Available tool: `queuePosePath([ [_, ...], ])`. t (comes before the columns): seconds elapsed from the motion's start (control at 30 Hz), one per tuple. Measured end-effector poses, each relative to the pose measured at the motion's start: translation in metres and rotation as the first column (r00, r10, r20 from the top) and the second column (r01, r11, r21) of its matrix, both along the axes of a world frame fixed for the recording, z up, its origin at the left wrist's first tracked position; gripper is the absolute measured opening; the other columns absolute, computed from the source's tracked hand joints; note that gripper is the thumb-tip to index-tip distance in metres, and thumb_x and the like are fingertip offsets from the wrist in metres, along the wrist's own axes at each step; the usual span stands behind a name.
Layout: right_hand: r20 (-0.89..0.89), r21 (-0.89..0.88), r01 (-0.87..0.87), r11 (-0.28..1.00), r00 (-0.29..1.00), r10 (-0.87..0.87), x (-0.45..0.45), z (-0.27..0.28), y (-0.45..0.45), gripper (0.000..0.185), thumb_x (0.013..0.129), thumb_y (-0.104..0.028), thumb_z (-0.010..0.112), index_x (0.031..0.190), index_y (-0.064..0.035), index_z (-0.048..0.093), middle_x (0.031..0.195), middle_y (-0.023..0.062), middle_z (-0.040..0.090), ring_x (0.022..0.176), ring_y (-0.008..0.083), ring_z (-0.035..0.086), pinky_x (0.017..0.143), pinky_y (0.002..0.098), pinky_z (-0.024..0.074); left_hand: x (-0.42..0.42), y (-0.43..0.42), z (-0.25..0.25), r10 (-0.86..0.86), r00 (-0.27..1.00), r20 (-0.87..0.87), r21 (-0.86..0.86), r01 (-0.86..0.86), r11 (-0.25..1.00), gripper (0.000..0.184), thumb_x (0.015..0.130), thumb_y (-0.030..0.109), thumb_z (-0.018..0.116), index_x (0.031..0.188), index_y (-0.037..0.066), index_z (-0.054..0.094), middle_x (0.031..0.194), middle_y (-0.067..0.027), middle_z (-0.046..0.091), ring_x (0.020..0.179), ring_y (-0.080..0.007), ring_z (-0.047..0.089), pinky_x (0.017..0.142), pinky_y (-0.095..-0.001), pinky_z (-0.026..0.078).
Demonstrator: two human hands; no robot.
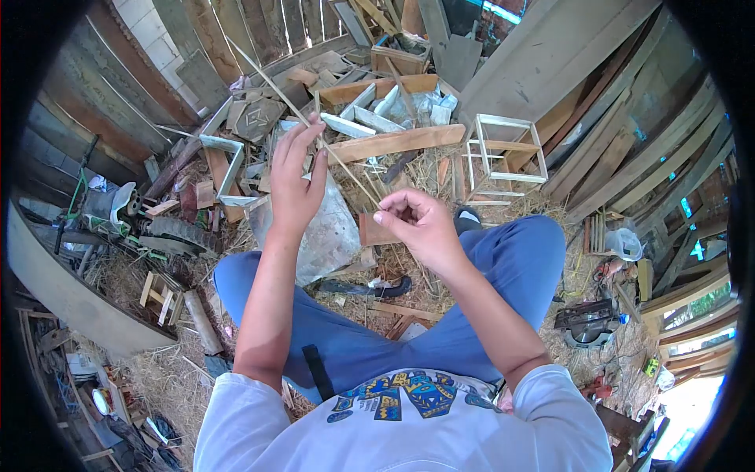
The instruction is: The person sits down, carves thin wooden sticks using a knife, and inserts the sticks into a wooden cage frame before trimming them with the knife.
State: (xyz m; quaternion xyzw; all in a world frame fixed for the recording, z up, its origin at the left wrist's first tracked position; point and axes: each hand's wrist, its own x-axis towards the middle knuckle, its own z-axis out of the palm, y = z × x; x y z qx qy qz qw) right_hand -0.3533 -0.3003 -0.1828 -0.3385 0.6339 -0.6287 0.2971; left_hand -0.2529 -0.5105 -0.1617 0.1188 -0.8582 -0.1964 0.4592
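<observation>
A long, thin wooden strip (350, 171) runs slantwise from the upper left down towards my lap. My right hand (421, 228) pinches its lower end between thumb and fingertips. Farther up the strip is my left hand (295, 177), raised, with its fingers fairly straight and its fingertips and thumb against the wood; part of the contact is hidden. Below the hands, between my bent legs, a worn grey board (326, 240) lies on the straw-covered ground. A short brown wood block (376, 230) is beside my right hand.
Ahead lie scrap boards, a light plank (401, 142) and a white wooden frame (507, 161). A circular saw (586, 322) is on the ground at right. Wheeled machinery (169, 236) stands at left near a curved panel (71, 287). Boards lean along the right wall.
</observation>
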Motion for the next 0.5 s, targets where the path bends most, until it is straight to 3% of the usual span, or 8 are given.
queuePosePath([
  [0.5, 0.018, -0.008, 0.033, 0.999, 0.999, -0.033, -0.009, -0.011, 0.003, 0.014, 0.088, -0.006, 0.079, 0.096, -0.004, 0.068, 0.077, -0.0059, 0.061, 0.066, 0.0015, 0.049, 0.06, 0.0201, 0.0405, -0.015, -0.001, -0.01, -0.111, 0.994, -0.021, 0.105, 0.113, 0.988, 0.04, 0.092, -0.011, 0.055, 0.13, 0.001, 0.059, 0.138, -0.0166, 0.062, 0.133, -0.0319, 0.056, 0.113, -0.04, 0.04],
])
